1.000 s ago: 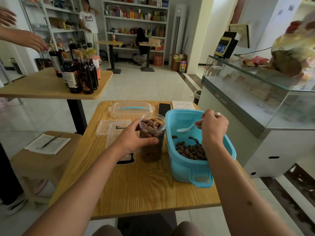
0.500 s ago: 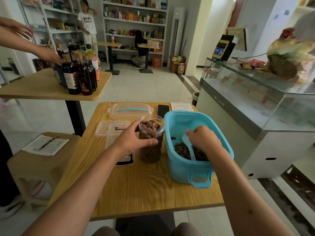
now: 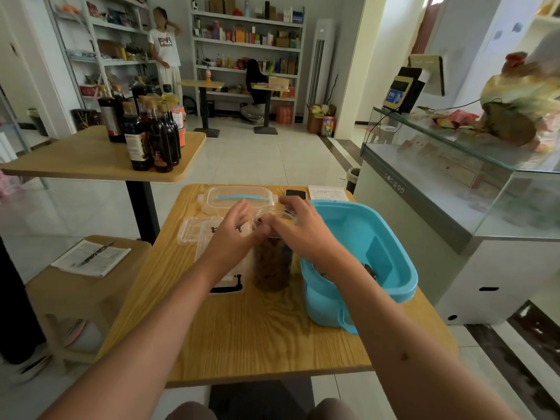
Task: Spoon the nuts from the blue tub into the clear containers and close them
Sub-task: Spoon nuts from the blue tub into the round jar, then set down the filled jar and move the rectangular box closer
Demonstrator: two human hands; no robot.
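A clear jar (image 3: 270, 268), nearly full of brown nuts, stands on the wooden table (image 3: 242, 334) just left of the blue tub (image 3: 391, 237). A few nuts (image 3: 370, 270) show in the tub beyond my right forearm. My right hand (image 3: 303, 230) hovers over the jar's mouth with curled fingers. It grips the white spoon, which is almost wholly hidden. My left hand (image 3: 231, 234) is at the jar's upper left side, fingers straight and pointing up; the blur hides whether the thumb touches the jar.
A clear lid with a blue strip (image 3: 239, 200), flat clear containers (image 3: 197, 230), a phone (image 3: 295, 194) and a paper (image 3: 327, 194) lie behind. Dark bottles (image 3: 151, 137) crowd the left table; a stool (image 3: 91, 259) holds a notebook. A glass counter (image 3: 454, 183) is right.
My right hand has lifted the spoon out of the blue tub and moved left over the jar's mouth. My left hand has loosened from gripping the jar, its fingers now straight.
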